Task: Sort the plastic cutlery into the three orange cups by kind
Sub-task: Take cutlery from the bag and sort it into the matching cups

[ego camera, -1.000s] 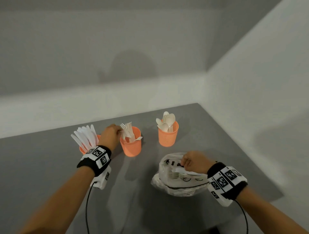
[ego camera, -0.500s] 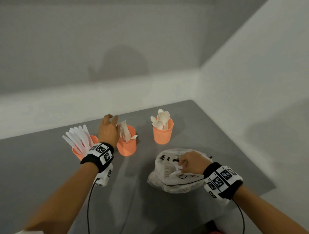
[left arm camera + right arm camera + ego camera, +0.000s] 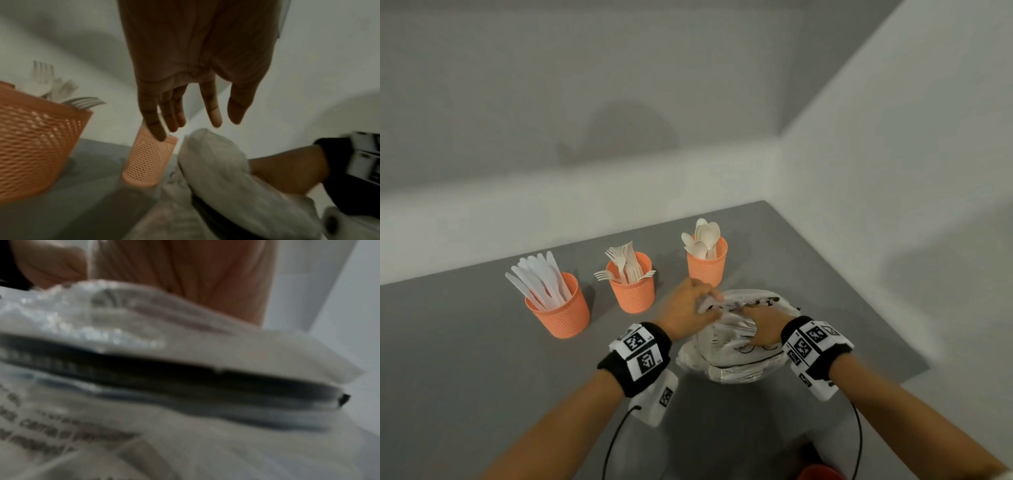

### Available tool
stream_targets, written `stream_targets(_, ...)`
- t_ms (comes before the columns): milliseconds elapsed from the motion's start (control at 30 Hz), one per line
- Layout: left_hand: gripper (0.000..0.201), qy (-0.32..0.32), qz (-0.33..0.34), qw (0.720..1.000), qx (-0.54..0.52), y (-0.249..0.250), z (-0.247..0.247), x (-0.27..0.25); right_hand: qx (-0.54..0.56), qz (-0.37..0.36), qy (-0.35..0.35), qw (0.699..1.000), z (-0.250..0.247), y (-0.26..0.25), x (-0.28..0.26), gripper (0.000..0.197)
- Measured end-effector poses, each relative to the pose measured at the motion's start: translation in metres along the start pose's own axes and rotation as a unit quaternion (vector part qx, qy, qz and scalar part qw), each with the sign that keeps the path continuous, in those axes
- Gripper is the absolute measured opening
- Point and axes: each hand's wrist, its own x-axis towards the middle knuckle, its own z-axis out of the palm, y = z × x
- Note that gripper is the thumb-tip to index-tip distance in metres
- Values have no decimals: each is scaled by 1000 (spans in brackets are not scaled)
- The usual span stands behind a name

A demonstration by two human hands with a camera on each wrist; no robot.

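Cutlery (image 3: 732, 330): lying bagged, awaiting sorting.
Bag (image 3: 736, 359): resting on desk (image 3: 465, 342), mouth being parted.
Left hand (image 3: 690, 313): fingers (image 3: 213, 113) extended, apart, reaching in.
Right hand (image 3: 763, 327): fingers hidden; closure indeterminable.

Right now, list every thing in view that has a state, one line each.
knife cup: upright, holds knives
fork cup: upright, holds forks, some splayed over the rim
spoon cup: upright, holds spoons
plastic bag: on the table, crumpled, cutlery inside
left hand: open, fingers at the bag's top
right hand: on the bag, grip unclear
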Motion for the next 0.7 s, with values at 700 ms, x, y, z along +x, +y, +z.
stream_targets(700, 37, 42, -82, 996, -3, 13, -4, -18, 29, 9, 52, 998, 23, -17, 14, 60)
